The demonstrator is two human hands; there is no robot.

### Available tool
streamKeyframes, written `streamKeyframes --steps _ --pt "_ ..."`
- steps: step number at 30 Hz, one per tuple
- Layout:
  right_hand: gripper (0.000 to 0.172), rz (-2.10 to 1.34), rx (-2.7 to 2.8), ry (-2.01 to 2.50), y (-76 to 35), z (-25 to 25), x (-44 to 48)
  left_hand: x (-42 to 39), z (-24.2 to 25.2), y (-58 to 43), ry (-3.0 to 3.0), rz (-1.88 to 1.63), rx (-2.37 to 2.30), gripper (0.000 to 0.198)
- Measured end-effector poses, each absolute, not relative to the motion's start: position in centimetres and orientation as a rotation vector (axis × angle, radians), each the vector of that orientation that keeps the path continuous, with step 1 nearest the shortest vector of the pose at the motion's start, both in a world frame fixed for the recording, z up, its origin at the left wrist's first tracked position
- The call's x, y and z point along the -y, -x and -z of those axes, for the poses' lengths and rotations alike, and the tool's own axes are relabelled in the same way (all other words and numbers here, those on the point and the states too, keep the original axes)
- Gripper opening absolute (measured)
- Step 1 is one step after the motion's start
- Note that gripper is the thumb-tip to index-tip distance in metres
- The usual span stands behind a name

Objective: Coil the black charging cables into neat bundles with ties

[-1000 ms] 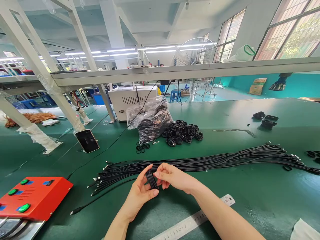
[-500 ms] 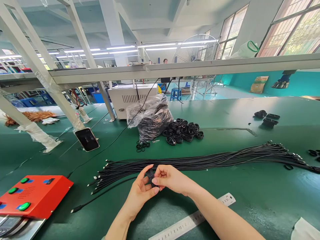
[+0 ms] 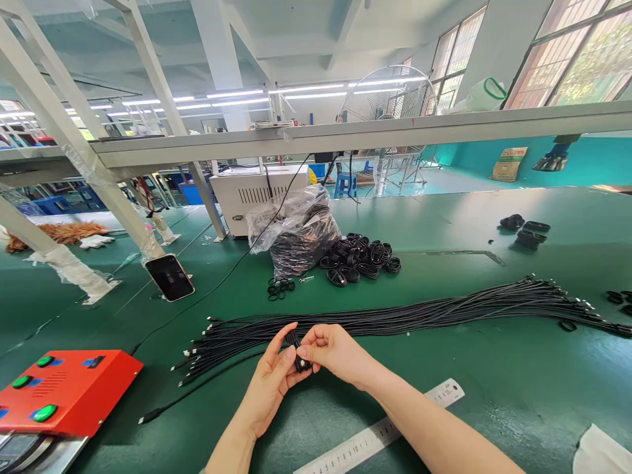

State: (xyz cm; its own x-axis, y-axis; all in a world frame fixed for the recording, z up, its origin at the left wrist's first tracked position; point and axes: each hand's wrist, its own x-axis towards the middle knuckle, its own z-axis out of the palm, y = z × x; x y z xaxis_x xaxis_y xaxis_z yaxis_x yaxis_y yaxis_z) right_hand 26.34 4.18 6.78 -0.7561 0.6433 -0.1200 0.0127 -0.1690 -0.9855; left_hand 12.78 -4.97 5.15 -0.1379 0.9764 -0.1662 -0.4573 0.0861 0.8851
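A small black coiled cable (image 3: pixel 292 339) is held between my two hands, just in front of the long bundle of cables. My left hand (image 3: pixel 274 372) grips the coil from the left, its thumb pressed on the front. From the right, my right hand (image 3: pixel 332 351) pinches the coil's side with thumb and fingertips. Fingers hide part of the coil. Behind them a long bundle of straight black cables (image 3: pixel 395 317) stretches across the green table (image 3: pixel 444 395). One loose cable (image 3: pixel 170 403) with a black plug end lies to the left of my hands.
A steel ruler (image 3: pixel 363 444) lies under my right forearm. At the left stand a red box with green buttons (image 3: pixel 74 388) and a phone (image 3: pixel 170 276). Farther back are a plastic bag (image 3: pixel 301 237), a pile of coiled cables (image 3: pixel 358 257) and several black rings (image 3: pixel 280 288).
My left thumb has moved up onto the front of the coil, and the coil has turned slightly. My right hand still pinches it. The view has shifted a little.
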Motion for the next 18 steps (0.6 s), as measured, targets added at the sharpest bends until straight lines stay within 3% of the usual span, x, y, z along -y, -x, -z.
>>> streamKeyframes --steps 9,18 --pt "0.025 -2.060 1.739 0.567 -27.1 -7.7 -4.5 5.1 -5.4 -12.8 -0.667 -1.440 -1.022 0.068" --pt "0.033 -1.653 2.012 0.704 -27.1 -8.3 -3.2 5.0 -5.4 -12.8 -0.636 -1.481 -1.047 0.066"
